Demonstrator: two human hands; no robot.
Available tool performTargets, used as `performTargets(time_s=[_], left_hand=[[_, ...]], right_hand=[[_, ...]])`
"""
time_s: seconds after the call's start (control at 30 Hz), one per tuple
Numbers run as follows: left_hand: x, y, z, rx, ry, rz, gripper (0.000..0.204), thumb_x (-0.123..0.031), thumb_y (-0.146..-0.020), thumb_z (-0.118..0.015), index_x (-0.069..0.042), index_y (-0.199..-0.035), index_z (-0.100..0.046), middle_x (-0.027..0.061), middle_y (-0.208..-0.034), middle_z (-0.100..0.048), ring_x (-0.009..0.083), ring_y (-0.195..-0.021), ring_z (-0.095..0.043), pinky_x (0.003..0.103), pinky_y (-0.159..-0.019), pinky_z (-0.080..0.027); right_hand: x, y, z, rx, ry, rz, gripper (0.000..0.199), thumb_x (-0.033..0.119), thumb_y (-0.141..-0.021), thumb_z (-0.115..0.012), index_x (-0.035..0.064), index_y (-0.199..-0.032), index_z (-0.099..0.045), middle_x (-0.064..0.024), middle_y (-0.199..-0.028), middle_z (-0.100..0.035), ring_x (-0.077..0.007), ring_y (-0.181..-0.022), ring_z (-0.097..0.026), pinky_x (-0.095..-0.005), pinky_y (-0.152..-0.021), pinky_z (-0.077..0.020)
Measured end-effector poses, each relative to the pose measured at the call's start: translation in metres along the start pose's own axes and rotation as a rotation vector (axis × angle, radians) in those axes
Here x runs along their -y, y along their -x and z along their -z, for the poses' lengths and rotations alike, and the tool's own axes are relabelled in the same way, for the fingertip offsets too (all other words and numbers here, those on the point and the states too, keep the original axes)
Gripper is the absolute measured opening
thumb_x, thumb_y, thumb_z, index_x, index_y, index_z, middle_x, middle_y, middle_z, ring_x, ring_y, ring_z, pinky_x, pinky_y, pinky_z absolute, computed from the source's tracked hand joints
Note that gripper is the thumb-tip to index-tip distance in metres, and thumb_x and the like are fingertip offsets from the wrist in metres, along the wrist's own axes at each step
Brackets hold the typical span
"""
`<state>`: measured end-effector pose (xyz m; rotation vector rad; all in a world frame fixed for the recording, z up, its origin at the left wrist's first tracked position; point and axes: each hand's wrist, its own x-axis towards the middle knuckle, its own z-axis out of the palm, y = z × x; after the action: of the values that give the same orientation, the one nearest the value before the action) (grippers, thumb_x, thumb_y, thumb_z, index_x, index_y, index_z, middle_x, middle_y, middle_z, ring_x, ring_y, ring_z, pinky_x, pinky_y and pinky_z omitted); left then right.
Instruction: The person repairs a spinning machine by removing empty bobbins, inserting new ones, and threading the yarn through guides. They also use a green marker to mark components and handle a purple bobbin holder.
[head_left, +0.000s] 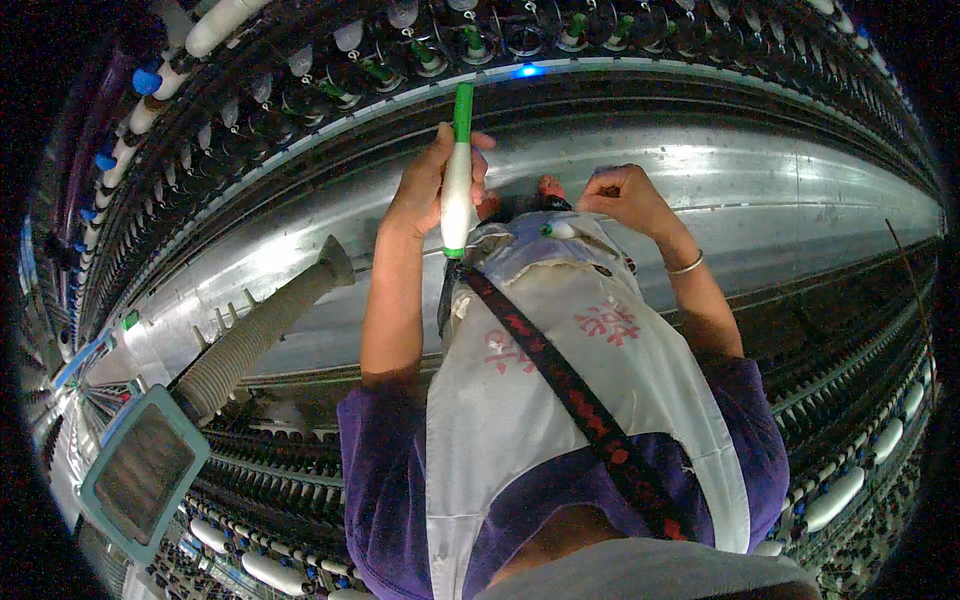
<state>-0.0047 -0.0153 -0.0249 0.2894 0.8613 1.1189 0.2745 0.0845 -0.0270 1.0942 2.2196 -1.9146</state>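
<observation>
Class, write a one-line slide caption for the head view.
Left hand holding a green-ended white bobbin, right hand apart.

A slender yarn bobbin, seemingly a green tube wound with white yarn, sits in the left hand, its longer bare end forward

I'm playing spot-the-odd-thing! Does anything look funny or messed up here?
One blue light glows on the pale rail, beyond the bobbin in the left fingers. It stands out because I see no other light lit along that rail.
</observation>
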Motion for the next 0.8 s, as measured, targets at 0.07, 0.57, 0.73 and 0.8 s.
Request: performTargets(time_s=[0.07, 0.57, 0.73, 0.8], left_hand=[[0.003, -0.004, -0.003, -0.031, 0.0, 0.021, 0.059, -0.054, -0.097, -0.033, 0.0, -0.113, -0.053, 0.0058, -0.069, -0.054, 0.0164, -0.054, -0.054, 0.029, -0.052, -0.048], [0.024, -0.012, -0.032, 0.043, 0.103, 0.157, 0.037, -0.037, -0.093, -0.054, -0.004, -0.108, -0.053, 0.0088, -0.089, -0.061, 0.016, -0.076, -0.063, 0.03, -0.068, -0.055], [0.042, 0.011, -0.031, 0.269, -0.205, 0.089, 0.064, -0.013, -0.075, -0.074, -0.003, -0.13, -0.042, 0.0096, -0.11, -0.058, 0.019, -0.091, -0.061, 0.034, -0.08, -0.054], [0.05, 0.019, -0.033, 0.247, -0.234, 0.067, 0.066, -0.004, -0.073, -0.073, -0.003, -0.131, -0.041, 0.009, -0.112, -0.058, 0.0179, -0.09, -0.062, 0.032, -0.077, -0.054]], right_hand=[[0.005, -0.004, -0.01, -0.217, 0.106, 0.34, 0.044, 0.02, -0.07, -0.08, 0.0074, -0.109, -0.066, -0.007, -0.107, -0.058, -0.0133, -0.075, -0.058, -0.0252, -0.07, -0.0443], [0.047, -0.06, -0.046, -0.766, -0.062, 0.551, 0.002, 0.009, -0.078, -0.068, 0.0096, -0.077, -0.066, -0.0044, -0.092, -0.06, -0.0218, -0.089, -0.057, -0.0314, -0.076, -0.0465], [0.03, -0.062, 0.019, -0.579, -1.24, 0.305, 0.005, 0.008, -0.09, -0.057, 0.0093, -0.089, -0.062, -0.0044, -0.097, -0.061, -0.0145, -0.075, -0.057, -0.0227, -0.07, -0.046], [0.012, -0.055, 0.041, -0.205, -1.44, 0.442, 0.005, 0.008, -0.091, -0.056, 0.0096, -0.089, -0.059, -0.0051, -0.095, -0.061, -0.0139, -0.073, -0.057, -0.0237, -0.066, -0.0461]])
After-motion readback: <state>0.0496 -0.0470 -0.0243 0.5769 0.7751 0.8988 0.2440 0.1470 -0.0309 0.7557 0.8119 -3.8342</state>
